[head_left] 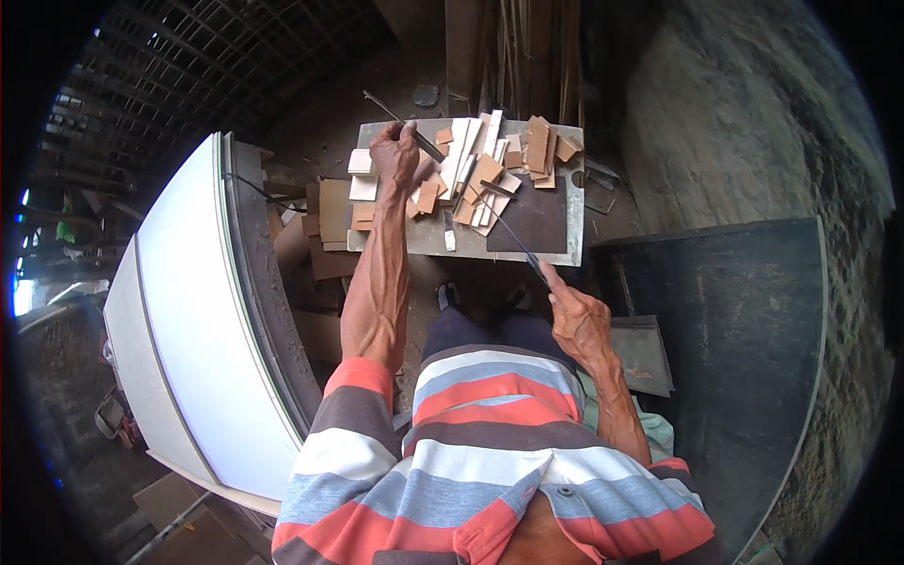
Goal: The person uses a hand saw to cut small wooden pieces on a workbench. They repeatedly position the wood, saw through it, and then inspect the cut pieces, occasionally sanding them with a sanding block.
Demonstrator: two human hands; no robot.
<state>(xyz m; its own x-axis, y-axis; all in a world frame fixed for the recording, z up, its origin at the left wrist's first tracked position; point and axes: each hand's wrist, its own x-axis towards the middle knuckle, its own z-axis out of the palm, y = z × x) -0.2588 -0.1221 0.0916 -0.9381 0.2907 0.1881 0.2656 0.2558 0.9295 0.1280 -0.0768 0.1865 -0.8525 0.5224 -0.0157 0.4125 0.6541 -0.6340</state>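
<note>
Holding a slim tool in each hand, I have a remote view straight down onto the worktable point(424, 243), which is my landmark. My left hand point(394, 155) is above its left half, fingers curled into a closed fist around a dark bar-like tool point(429, 147) that sticks out on both sides. My right hand point(579, 315) is just off the table's near edge, toward its right corner, fingers wrapped round the handle of a long-shafted tool point(513, 234); the shaft slants in over the dark sheet point(541, 218) on the table's right half. I cannot tell whether either tool touches anything.

The wood pieces lie loosely heaped across the table's middle and far side: pale strips point(461, 141) near its centre, brown blocks point(428, 196) left of centre, more brown pieces point(539, 146) toward its far right corner.

To handle this well, I would steer the two tools along separate lines so they do not knock together over the table's middle. The pieces overlap, so I judge that a light, low approach suits them best; a hard push could send the strips sliding. I'd keep the left knuckles clear of the right tool's sweep.
</note>
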